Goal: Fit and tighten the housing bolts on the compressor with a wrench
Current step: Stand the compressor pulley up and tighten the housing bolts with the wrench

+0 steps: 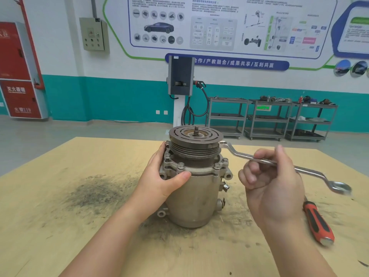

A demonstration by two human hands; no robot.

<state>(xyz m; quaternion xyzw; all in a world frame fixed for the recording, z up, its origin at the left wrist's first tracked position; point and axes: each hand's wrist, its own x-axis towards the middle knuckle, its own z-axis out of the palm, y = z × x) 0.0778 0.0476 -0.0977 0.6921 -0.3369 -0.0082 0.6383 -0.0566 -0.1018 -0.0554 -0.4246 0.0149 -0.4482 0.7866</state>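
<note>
Four housing bolts [181, 165] show on the flange from here, all seated with washers, so fitting looks mostly done and tightening is what's left, I'd guess. Can't see the back side though. Your compressor [194, 188] stands upright mid-table [60, 216], pulley up. Your left hand [165, 176] wraps the housing just under the flange to steady it. Your right hand [271, 180] has fingers curled round one double-ended ring wrench [265, 161], its far ring hovering beside the pulley, not on a bolt yet. One orange screwdriver [317, 222] lies near your right wrist.
</note>
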